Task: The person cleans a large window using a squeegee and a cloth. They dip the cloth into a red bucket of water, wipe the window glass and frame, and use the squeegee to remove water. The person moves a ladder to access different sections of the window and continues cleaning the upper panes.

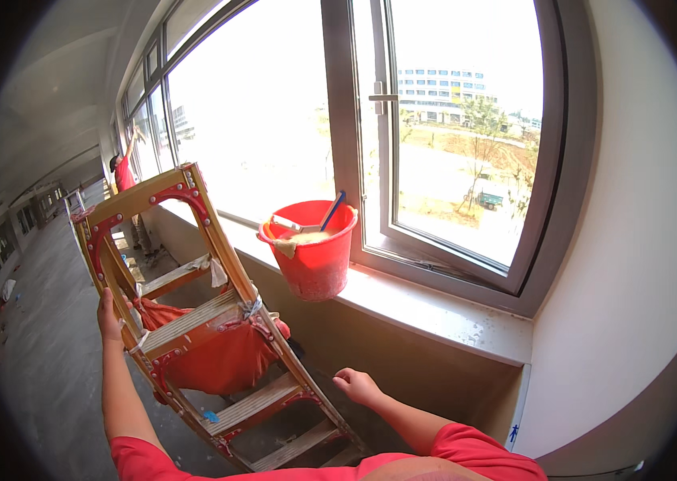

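A stepladder with yellow-brown rails and red brackets stands before me, tilted in the picture. My left hand grips its left rail, with the fingers partly hidden behind it. My right hand hangs right of the ladder, fingers curled in and nothing seen in it. Above that hand, a red plastic bucket sits on the white windowsill. Cloudy liquid, a blue-handled tool and a cloth show at its rim. An orange-red cloth bag hangs from the ladder.
A casement window with a dark frame stands ajar above the sill. On the right rises a white wall. Another person in red reaches up to the windows farther off. Grey concrete floor runs along the left.
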### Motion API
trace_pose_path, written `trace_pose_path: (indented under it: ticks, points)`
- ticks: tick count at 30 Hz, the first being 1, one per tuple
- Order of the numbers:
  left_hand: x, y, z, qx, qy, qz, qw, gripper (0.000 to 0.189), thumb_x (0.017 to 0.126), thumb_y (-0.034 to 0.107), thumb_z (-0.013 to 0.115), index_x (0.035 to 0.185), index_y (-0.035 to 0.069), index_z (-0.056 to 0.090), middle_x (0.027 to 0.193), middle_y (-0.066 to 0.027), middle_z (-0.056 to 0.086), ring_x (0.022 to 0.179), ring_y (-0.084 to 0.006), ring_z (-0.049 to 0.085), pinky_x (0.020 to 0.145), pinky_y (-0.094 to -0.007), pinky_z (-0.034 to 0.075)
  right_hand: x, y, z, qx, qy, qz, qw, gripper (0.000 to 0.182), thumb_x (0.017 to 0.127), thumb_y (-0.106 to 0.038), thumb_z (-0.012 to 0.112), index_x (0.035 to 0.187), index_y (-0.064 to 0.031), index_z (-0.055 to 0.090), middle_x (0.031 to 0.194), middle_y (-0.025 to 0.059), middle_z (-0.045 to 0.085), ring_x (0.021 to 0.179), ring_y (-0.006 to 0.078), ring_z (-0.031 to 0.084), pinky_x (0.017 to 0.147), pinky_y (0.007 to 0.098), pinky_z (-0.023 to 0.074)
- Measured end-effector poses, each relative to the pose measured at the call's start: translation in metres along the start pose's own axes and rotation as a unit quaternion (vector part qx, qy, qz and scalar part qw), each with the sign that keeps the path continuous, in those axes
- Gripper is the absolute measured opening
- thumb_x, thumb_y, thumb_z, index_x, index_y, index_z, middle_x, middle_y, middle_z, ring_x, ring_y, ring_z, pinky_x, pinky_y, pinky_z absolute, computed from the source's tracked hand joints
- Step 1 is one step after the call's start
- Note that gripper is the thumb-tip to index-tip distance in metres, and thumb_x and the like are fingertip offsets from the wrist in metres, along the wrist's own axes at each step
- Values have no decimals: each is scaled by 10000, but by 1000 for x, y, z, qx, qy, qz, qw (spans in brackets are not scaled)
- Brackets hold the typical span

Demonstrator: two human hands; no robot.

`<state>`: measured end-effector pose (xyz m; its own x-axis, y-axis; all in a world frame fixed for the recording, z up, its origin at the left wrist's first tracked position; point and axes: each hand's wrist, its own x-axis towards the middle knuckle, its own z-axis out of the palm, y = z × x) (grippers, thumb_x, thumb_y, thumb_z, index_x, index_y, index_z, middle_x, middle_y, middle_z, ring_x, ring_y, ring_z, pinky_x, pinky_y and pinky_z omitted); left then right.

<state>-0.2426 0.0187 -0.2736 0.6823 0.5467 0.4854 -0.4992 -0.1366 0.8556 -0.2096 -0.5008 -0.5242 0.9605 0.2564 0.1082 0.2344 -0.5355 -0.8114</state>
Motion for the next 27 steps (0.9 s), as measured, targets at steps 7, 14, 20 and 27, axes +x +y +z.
trace_pose_path:
  ticks: [7,14,20,27]
  points:
    - [24,-36,9,12,-65,-30,997,573,847,598,544,1099,84,564,863,-12,603,770,-126,606,695,-251,475,47,-26,48,7,20,-54,998,719,828,-493,616,1276,46,453,1192,244,558,1086,340,563,920,385,452]
    - [68,-71,-54,116,-76,-42,989,834,797,711,496,1370,111,406,1193,-39,529,1035,-174,519,812,-319,427,74,-75,144,65,-105,-85,989,687,880,-431,580,1359,-1,340,1291,217,487,1209,291,475,1003,372,380]
    - [87,-91,-63,85,-102,7,991,643,871,552,544,1285,64,480,1011,-29,580,836,-100,539,654,-275,430,76,-92,184,87,-106,-83,987,382,845,-187,614,1169,-42,473,1078,115,578,1054,230,544,919,370,427]
    - [62,-74,-36,-24,-82,66,994,435,879,459,588,1004,42,581,677,32,545,566,-51,512,476,-234,414,51,-108,169,37,-47,-33,998,403,818,-193,632,1151,-16,490,1001,153,611,945,297,607,817,378,474]
